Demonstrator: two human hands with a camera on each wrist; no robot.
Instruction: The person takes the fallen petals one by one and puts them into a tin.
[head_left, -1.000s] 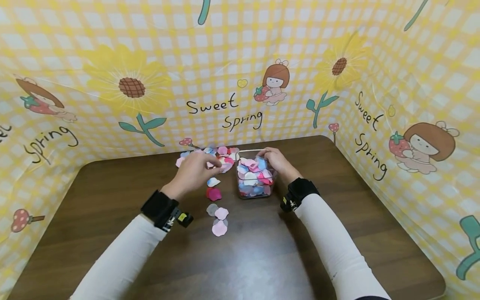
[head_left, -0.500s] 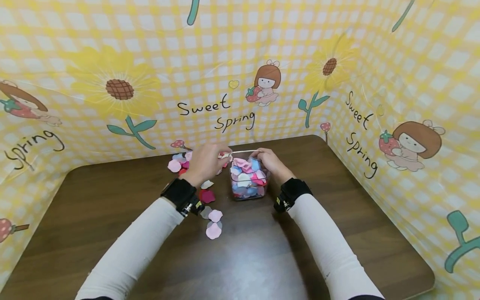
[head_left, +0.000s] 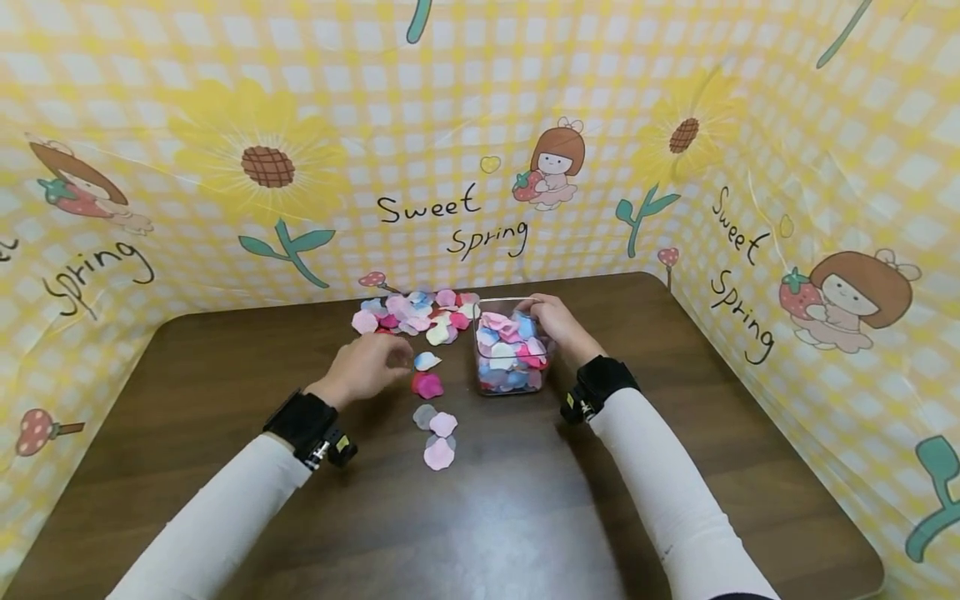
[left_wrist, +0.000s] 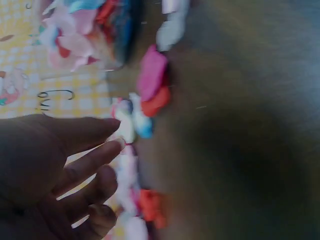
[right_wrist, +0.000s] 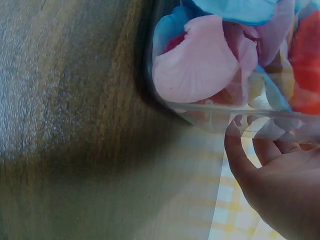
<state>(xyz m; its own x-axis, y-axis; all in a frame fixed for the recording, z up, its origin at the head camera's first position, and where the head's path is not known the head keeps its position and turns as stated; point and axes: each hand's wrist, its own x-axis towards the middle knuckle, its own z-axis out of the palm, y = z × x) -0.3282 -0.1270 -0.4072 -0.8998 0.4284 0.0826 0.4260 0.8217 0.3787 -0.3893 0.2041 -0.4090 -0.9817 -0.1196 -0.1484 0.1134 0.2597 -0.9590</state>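
Note:
A clear square container (head_left: pixel 512 348), full of pink, blue, white and red petals, stands at the table's middle back. My right hand (head_left: pixel 553 322) grips its far right rim. In the right wrist view my right hand (right_wrist: pixel 272 187) has its thumb against the container's wall (right_wrist: pixel 210 107). My left hand (head_left: pixel 369 365) hovers low over the table, left of a white-blue petal (head_left: pixel 427 361) and a magenta petal (head_left: pixel 429 386). In the left wrist view, my left hand (left_wrist: pixel 100 145) has relaxed fingers and holds nothing, beside loose petals (left_wrist: pixel 150 90).
A heap of loose petals (head_left: pixel 416 312) lies behind my left hand, left of the container. A few more petals (head_left: pixel 438 437) trail toward me. The brown table (head_left: pixel 225 400) is walled on three sides by a yellow checked backdrop (head_left: pixel 450 108).
My left hand went from the petal heap to the container's rim, then drew back left and toward me, down to the table by the single petals. My right hand stayed on the container.

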